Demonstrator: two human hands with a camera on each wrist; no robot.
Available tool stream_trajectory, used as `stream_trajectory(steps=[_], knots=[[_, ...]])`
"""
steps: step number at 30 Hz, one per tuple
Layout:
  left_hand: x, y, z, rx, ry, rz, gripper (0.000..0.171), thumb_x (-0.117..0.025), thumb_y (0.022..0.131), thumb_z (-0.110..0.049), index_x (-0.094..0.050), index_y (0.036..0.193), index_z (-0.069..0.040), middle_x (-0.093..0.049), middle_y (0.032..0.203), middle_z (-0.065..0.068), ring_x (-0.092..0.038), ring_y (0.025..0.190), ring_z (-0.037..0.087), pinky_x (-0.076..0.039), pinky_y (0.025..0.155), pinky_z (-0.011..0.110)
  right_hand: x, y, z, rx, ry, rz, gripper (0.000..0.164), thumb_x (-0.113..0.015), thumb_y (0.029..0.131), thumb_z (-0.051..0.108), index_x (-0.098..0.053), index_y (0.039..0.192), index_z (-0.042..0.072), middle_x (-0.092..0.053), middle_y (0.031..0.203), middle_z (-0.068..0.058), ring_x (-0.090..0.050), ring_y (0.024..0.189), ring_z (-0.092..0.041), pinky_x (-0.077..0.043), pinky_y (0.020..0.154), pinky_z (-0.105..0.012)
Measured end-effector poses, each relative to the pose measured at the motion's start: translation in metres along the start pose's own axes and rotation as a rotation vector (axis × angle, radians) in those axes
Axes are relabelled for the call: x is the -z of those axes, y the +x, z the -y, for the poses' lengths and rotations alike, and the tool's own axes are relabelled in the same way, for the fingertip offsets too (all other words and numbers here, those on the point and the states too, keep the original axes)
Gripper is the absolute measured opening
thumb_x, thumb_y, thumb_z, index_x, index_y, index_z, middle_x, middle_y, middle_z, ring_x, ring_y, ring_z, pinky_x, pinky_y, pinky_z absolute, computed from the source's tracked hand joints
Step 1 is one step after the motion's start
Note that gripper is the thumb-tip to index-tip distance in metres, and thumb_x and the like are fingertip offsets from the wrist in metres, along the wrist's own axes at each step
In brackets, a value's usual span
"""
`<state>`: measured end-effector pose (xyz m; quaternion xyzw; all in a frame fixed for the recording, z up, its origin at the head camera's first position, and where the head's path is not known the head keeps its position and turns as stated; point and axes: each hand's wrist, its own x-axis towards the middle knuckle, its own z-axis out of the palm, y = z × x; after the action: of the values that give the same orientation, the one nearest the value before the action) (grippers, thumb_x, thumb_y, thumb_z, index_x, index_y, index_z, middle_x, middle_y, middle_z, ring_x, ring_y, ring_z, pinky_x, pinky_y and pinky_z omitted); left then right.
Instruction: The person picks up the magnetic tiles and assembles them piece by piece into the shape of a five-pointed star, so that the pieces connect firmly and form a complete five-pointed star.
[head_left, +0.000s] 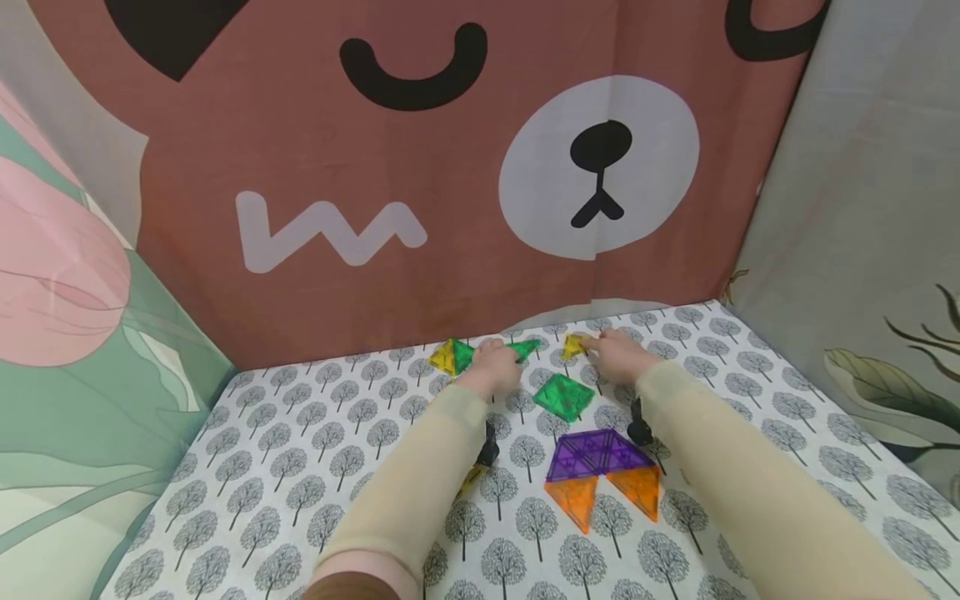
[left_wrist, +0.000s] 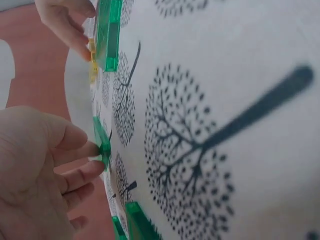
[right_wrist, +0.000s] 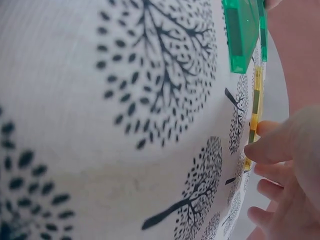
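Translucent coloured tiles, which look like magnetic building tiles, lie on a tree-print cloth. My left hand [head_left: 495, 367] holds a green triangle tile [head_left: 525, 348] by its edge, fingertips on it in the left wrist view. With thumb and index finger, my right hand [head_left: 621, 354] pinches the edge of a small yellow tile [head_left: 573, 346]; the thumb [right_wrist: 260, 151] is on its near side. Between the hands and nearer to me lies a green diamond-shaped tile [head_left: 564, 397]. Left of the left hand, a yellow tile [head_left: 442, 358] adjoins another green tile [head_left: 462, 357].
Closer to me, purple tiles [head_left: 600, 452] form a trapezoid, with two orange triangles [head_left: 573, 502] below it. Part of a yellow piece [head_left: 471, 482] shows beside the left forearm. A bear-print curtain [head_left: 375, 308] hangs behind the table, with other printed fabric at both sides.
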<state>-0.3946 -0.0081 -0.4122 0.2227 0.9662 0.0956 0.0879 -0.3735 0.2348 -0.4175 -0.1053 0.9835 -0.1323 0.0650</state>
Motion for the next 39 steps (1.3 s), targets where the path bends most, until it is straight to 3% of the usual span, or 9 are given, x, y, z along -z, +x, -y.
stream_trajectory(steps=[4, 6, 9, 12, 16, 26, 31, 39], knots=[[0.0, 0.0, 0.005, 0.008, 0.006, 0.03, 0.042, -0.041, 0.106, -0.025, -0.049, 0.147, -0.02, -0.037, 0.154, 0.006, -0.023, 0.143, 0.029, -0.016, 0.118, 0.049, 0.0, 0.002, 0.001, -0.003, 0.002, 0.026, 0.047, -0.041, 0.104, 0.013, -0.038, 0.151, 0.004, -0.028, 0.151, -0.034, -0.02, 0.139, -0.053, -0.013, 0.113, -0.063], [0.0, 0.001, 0.007, 0.016, 0.011, 0.054, 0.044, -0.042, 0.106, -0.026, -0.045, 0.149, -0.024, -0.033, 0.157, 0.003, -0.018, 0.147, 0.029, -0.013, 0.119, 0.05, -0.001, 0.003, 0.002, -0.014, 0.002, 0.031, 0.048, -0.042, 0.104, 0.013, -0.038, 0.151, 0.005, -0.027, 0.151, -0.034, -0.02, 0.139, -0.053, -0.014, 0.113, -0.063], [-0.001, 0.0, 0.008, 0.019, 0.022, 0.087, 0.047, -0.042, 0.105, -0.026, -0.039, 0.152, -0.026, -0.028, 0.16, 0.001, -0.011, 0.149, 0.03, -0.01, 0.119, 0.051, -0.002, 0.005, 0.004, -0.001, -0.04, 0.005, 0.049, -0.046, 0.101, 0.011, -0.041, 0.15, 0.006, -0.037, 0.143, -0.036, -0.032, 0.133, -0.052, -0.023, 0.112, -0.062], [-0.002, -0.002, 0.005, 0.005, 0.029, 0.094, 0.049, -0.042, 0.105, -0.027, -0.035, 0.154, -0.025, -0.023, 0.162, 0.001, -0.009, 0.149, 0.03, -0.01, 0.119, 0.05, -0.005, 0.007, 0.007, 0.033, -0.095, -0.03, 0.052, -0.051, 0.094, 0.004, -0.046, 0.146, 0.002, -0.051, 0.124, -0.031, -0.046, 0.116, -0.045, -0.035, 0.104, -0.058], [-0.003, -0.006, 0.002, -0.025, 0.045, 0.093, 0.05, -0.039, 0.106, -0.028, -0.034, 0.155, -0.02, -0.021, 0.163, 0.001, -0.009, 0.149, 0.028, -0.01, 0.119, 0.049, -0.011, 0.011, 0.011, 0.057, -0.113, -0.058, 0.056, -0.055, 0.085, 0.001, -0.052, 0.141, 0.0, -0.053, 0.109, -0.022, -0.046, 0.101, -0.036, -0.04, 0.094, -0.052], [-0.003, -0.008, -0.006, -0.047, 0.068, 0.092, 0.052, -0.036, 0.107, -0.031, -0.031, 0.156, -0.017, -0.021, 0.162, 0.003, -0.012, 0.149, 0.03, -0.011, 0.119, 0.049, -0.016, 0.011, 0.023, 0.02, -0.015, -0.064, 0.046, -0.05, 0.093, 0.005, -0.056, 0.138, 0.002, -0.051, 0.124, -0.024, -0.044, 0.108, -0.037, -0.043, 0.095, -0.053], [-0.004, -0.009, -0.006, -0.06, 0.041, 0.096, 0.052, -0.034, 0.107, -0.033, -0.03, 0.156, -0.017, -0.021, 0.163, 0.003, -0.01, 0.149, 0.031, -0.01, 0.119, 0.05, -0.016, 0.008, 0.028, 0.044, 0.04, -0.064, 0.042, -0.051, 0.098, 0.01, -0.055, 0.139, 0.001, -0.044, 0.14, -0.028, -0.039, 0.127, -0.044, -0.033, 0.107, -0.06], [-0.006, -0.007, -0.007, -0.085, 0.036, 0.092, 0.052, -0.034, 0.108, -0.034, -0.031, 0.156, -0.017, -0.022, 0.162, 0.003, -0.015, 0.148, 0.032, -0.012, 0.118, 0.052, -0.018, 0.011, 0.032, 0.057, -0.008, -0.046, 0.047, -0.051, 0.097, 0.008, -0.049, 0.143, 0.0, -0.036, 0.149, -0.028, -0.032, 0.136, -0.046, -0.027, 0.112, -0.059]])
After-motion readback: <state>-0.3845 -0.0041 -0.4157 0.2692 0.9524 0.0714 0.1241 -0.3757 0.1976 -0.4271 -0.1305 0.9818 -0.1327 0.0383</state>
